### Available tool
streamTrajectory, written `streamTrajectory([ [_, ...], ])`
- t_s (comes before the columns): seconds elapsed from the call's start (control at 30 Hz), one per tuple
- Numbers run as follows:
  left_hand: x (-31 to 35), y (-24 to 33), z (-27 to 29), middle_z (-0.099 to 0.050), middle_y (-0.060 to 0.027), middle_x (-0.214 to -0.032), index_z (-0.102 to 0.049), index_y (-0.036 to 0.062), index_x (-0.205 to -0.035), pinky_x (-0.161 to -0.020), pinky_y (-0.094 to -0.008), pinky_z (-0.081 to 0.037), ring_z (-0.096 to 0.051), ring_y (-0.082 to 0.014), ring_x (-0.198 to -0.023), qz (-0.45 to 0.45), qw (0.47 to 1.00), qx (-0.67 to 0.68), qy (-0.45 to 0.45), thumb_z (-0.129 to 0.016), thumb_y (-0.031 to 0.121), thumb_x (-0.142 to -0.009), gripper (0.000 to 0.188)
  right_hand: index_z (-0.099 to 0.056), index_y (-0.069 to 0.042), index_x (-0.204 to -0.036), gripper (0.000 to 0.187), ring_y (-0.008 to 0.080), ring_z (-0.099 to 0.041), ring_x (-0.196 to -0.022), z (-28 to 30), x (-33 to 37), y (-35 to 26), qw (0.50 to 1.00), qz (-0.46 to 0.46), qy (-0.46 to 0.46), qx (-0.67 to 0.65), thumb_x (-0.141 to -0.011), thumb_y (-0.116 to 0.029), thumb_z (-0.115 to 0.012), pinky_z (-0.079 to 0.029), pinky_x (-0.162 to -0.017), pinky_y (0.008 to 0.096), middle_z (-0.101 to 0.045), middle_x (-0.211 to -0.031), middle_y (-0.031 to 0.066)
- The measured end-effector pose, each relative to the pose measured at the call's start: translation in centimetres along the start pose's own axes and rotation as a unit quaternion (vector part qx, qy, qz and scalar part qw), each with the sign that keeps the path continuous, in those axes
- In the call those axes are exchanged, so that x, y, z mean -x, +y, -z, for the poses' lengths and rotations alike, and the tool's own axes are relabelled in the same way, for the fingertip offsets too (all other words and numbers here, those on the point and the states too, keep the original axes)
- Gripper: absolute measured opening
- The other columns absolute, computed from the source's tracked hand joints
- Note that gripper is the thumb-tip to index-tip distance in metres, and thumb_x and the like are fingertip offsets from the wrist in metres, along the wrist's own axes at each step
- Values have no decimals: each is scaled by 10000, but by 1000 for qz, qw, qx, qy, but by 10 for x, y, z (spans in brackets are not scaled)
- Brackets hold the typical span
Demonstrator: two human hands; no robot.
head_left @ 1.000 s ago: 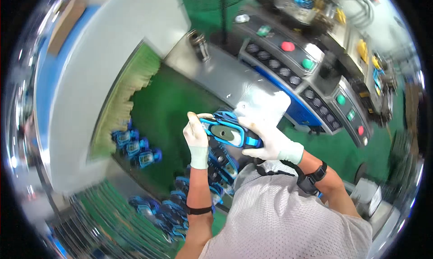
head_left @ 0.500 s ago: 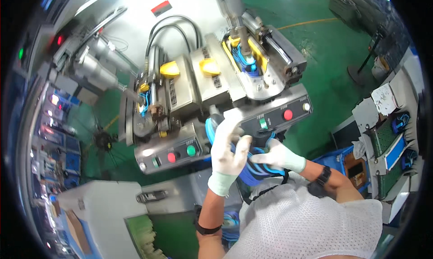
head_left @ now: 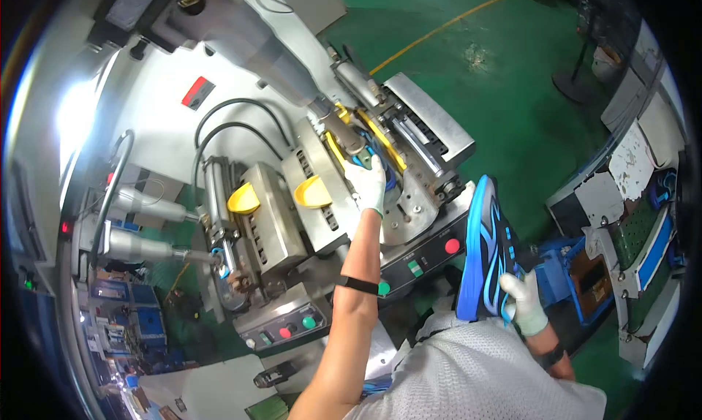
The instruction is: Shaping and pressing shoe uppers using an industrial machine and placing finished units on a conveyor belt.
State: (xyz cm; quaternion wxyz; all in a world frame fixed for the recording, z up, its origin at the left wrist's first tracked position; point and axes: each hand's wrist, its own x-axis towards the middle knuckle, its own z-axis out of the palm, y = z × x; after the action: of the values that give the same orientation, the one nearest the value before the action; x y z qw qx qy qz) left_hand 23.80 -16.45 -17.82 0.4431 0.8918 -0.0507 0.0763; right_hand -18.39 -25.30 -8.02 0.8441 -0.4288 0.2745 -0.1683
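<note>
My right hand (head_left: 525,303), in a white glove, is closed around the lower part of a blue and black sports shoe (head_left: 479,252). The shoe stands on end just right of the machine's front, its blue sole edge facing left. My left arm stretches forward to the right-hand station of a metal press machine (head_left: 322,201). There my gloved left hand (head_left: 368,184) grips at another blue shoe (head_left: 390,177) between two yellow pads (head_left: 382,140), under a metal ram (head_left: 344,131). Part of that shoe and some fingertips are hidden.
Red and green buttons line the right control panel (head_left: 415,266) and the left control panel (head_left: 296,323). Two yellow curved pieces (head_left: 313,192) sit on the middle blocks. A blue crate (head_left: 559,274) and a rack with shoes (head_left: 643,230) stand at the right.
Both hands were together at a shoe before the machine. My left hand has moved forward into the right station; my right hand has carried the shoe rightward. The view has shifted.
</note>
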Motion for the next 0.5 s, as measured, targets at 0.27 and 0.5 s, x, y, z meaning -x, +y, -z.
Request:
streamTrajectory([
  [0.27,-37,-39,2,-672,-203,-1087,-496,-88,-1310,-862,-402,-535,-676,-350,-994,10,997,73,-32,-683,176,-867,549,-531,4,-1381,716,162,-563,-1126,18,29,16,994,13,45,96,-771,-254,-803,-436,-1022,358,-603,-1249,43],
  [0.5,66,-5,121,-584,-151,-1300,-520,-79,-1350,-1005,-339,-448,-559,-194,-1152,112,887,393,-215,-615,188,-970,474,-572,17,-1319,512,151,-616,-1010,-39,-33,-25,976,94,-16,198,-872,-172,-737,-500,-911,325,-654,-1166,56],
])
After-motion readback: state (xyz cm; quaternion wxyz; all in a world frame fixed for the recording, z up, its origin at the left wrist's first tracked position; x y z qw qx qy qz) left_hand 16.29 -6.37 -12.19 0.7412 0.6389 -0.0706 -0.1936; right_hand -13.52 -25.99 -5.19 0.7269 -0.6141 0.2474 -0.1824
